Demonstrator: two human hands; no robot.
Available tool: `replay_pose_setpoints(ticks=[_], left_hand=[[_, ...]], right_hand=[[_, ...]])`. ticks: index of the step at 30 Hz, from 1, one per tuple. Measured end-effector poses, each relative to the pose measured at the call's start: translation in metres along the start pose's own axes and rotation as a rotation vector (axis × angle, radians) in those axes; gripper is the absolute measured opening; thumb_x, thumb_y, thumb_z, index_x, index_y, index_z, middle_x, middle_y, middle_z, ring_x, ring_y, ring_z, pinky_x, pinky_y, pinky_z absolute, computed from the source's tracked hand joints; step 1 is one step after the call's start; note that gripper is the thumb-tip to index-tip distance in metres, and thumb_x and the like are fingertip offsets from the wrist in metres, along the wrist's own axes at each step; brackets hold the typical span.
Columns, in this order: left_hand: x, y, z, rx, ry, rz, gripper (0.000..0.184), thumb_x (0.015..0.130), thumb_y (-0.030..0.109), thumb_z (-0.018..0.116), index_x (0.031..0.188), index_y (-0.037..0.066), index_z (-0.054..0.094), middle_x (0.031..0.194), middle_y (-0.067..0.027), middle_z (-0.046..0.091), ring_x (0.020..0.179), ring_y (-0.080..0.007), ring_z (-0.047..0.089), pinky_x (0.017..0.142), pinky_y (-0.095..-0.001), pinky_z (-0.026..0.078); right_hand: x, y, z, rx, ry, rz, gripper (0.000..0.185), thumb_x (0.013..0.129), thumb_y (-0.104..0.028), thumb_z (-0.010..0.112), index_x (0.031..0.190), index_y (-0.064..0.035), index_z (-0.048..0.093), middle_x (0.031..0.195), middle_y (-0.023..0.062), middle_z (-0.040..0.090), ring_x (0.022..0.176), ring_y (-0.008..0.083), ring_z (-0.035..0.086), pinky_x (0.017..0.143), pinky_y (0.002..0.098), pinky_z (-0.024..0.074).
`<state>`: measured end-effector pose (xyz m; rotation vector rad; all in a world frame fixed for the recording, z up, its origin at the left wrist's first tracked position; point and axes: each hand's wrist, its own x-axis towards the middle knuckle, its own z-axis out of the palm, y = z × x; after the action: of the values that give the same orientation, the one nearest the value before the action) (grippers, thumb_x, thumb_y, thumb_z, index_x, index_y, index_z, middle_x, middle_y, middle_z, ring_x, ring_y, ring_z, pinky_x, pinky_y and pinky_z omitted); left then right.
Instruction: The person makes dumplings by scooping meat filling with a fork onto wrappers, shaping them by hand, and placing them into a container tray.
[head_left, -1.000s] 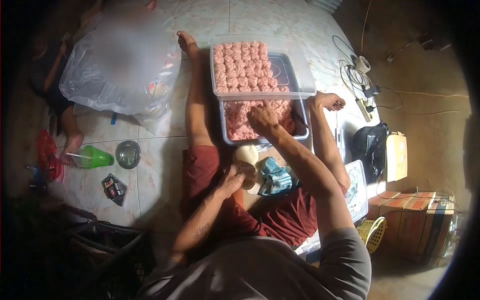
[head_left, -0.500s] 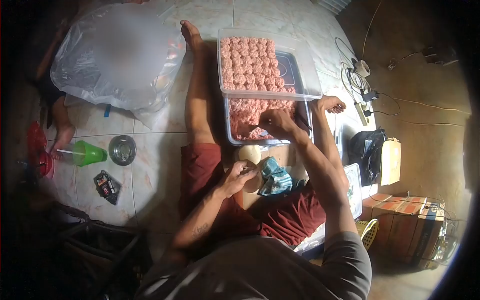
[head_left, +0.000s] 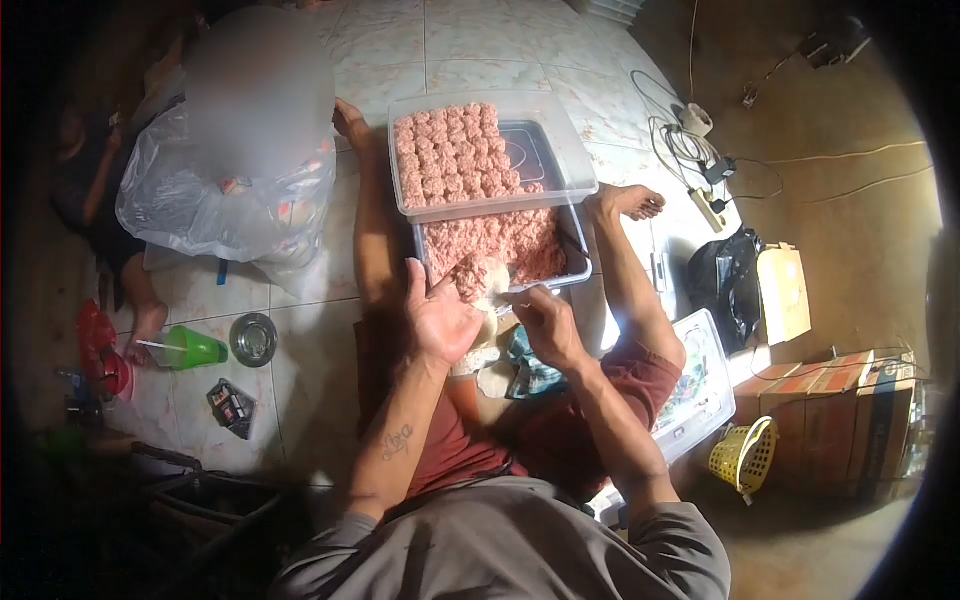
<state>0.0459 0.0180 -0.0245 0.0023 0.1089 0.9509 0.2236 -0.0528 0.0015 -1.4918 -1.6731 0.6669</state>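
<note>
My left hand is palm up, thumb raised, with a clump of ground meat resting at its fingers. Closed fingers form my right hand, just right of the clump; what they hold, if anything, I cannot make out. Pale, rounded material shows between the hands, partly hidden. Beyond them is a blue-rimmed tray of loose ground meat. Across its far part sits a clear plastic container, holding rows of shaped meat portions on its left side. A blue checked cloth lies between my legs.
At left are a large clear plastic bag, a green cup, a glass ashtray and another person's foot. To the right stand a power strip, black bag, yellow basket and cardboard boxes.
My right hand has come out of the meat tray, back toward me. My left hand has moved forward from the pale objects and turned palm up, now with meat at its fingers.
</note>
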Motion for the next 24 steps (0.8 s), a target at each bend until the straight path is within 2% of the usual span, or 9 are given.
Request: replay_pose_setpoints(ticks=[4, 7, 9, 10, 12, 14, 16, 18, 24], left_hand=[[-0.011, -0.001, -0.01, 0.002, 0.069, 0.038, 0.097, 0.096, 0.073, 0.042, 0.149, -0.008, 0.038, 0.154, -0.0268, 0.043, 0.145, -0.0375, 0.04, 0.124, -0.051, 0.024], [-0.011, 0.004, -0.012, -0.087, 0.234, 0.03, 0.091, 0.098, 0.07, 0.042, 0.145, -0.009, 0.043, 0.152, -0.0267, 0.046, 0.143, -0.0384, 0.042, 0.122, -0.0529, 0.027], [-0.013, 0.013, -0.033, -0.159, 0.152, 0.033, 0.091, 0.098, 0.069, 0.042, 0.145, -0.009, 0.044, 0.15, -0.0267, 0.047, 0.141, -0.0391, 0.043, 0.122, -0.0529, 0.028], [-0.015, 0.014, -0.027, -0.236, 0.069, 0.03, 0.091, 0.098, 0.069, 0.043, 0.144, -0.009, 0.044, 0.149, -0.0268, 0.049, 0.14, -0.0398, 0.045, 0.121, -0.0529, 0.029], [-0.018, 0.016, -0.022, -0.215, 0.201, 0.086, 0.093, 0.097, 0.071, 0.043, 0.144, -0.01, 0.044, 0.147, -0.0268, 0.051, 0.137, -0.0408, 0.047, 0.121, -0.0533, 0.031], [-0.022, 0.018, -0.025, 0.101, 0.141, -0.046, 0.094, 0.098, 0.071, 0.042, 0.144, -0.01, 0.043, 0.148, -0.0284, 0.048, 0.139, -0.0419, 0.045, 0.12, -0.0541, 0.032], [-0.027, 0.01, -0.01, 0.1, 0.137, -0.145, 0.094, 0.098, 0.071, 0.042, 0.144, -0.01, 0.043, 0.15, -0.0306, 0.045, 0.142, -0.0431, 0.041, 0.12, -0.0549, 0.033], [-0.026, 0.013, -0.018, 0.085, 0.17, -0.044, 0.094, 0.098, 0.071, 0.043, 0.144, -0.011, 0.044, 0.152, -0.0323, 0.041, 0.145, -0.0437, 0.038, 0.119, -0.0552, 0.033], [-0.025, -0.001, -0.018, 0.216, 0.256, 0.061, 0.087, 0.098, 0.069, 0.044, 0.138, -0.008, 0.05, 0.14, -0.0264, 0.056, 0.129, -0.0411, 0.054, 0.116, -0.0569, 0.038]], right_hand=[[-0.018, 0.009, 0.022, 0.063, 0.024, -0.116, 0.022, 0.093, 0.001, 0.063, 0.113, -0.0027, 0.072, 0.09, 0.0174, 0.062, 0.082, 0.0355, 0.064, 0.069, 0.0418, 0.0508], [-0.028, 0.0, 0.013, -0.035, -0.076, 0.015, 0.027, 0.09, -0.005, 0.066, 0.116, -0.0064, 0.071, 0.095, 0.0189, 0.062, 0.086, 0.0407, 0.064, 0.072, 0.0463, 0.0513], [-0.031, -0.006, -0.005, -0.186, -0.176, 0.077, 0.036, 0.084, -0.009, 0.072, 0.12, -0.0101, 0.069, 0.099, 0.0186, 0.062, 0.088, 0.0434, 0.065, 0.075, 0.0505, 0.0518], [-0.032, -0.019, -0.011, -0.177, -0.173, 0.079, 0.036, 0.084, -0.009, 0.072, 0.12, -0.0101, 0.069, 0.099, 0.0186, 0.062, 0.088, 0.0434, 0.065, 0.075, 0.0505, 0.0518], [-0.034, -0.048, -0.03, -0.228, -0.149, 0.144, 0.028, 0.094, -0.007, 0.06, 0.12, -0.0118, 0.069, 0.101, 0.0176, 0.064, 0.092, 0.0425, 0.066, 0.077, 0.0488, 0.0522], [-0.032, -0.048, -0.027, -0.198, -0.104, 0.145, 0.029, 0.094, -0.006, 0.059, 0.12, -0.0116, 0.068, 0.105, 0.0184, 0.064, 0.093, 0.0427, 0.066, 0.077, 0.0496, 0.0524], [-0.032, -0.021, -0.008, -0.15, -0.121, 0.028, 0.028, 0.094, -0.004, 0.058, 0.119, -0.0093, 0.068, 0.107, 0.0185, 0.063, 0.093, 0.0431, 0.065, 0.077, 0.0499, 0.0524], [-0.033, -0.02, -0.009, -0.173, -0.121, 0.01, 0.027, 0.093, -0.003, 0.058, 0.117, -0.0082, 0.069, 0.107, 0.0183, 0.064, 0.091, 0.0436, 0.065, 0.076, 0.0498, 0.0524], [-0.058, -0.024, 0.023, -0.051, -0.02, 0.133, 0.029, 0.093, -0.003, 0.056, 0.119, -0.0092, 0.067, 0.096, 0.022, 0.062, 0.089, 0.046, 0.064, 0.072, 0.0501, 0.052]])
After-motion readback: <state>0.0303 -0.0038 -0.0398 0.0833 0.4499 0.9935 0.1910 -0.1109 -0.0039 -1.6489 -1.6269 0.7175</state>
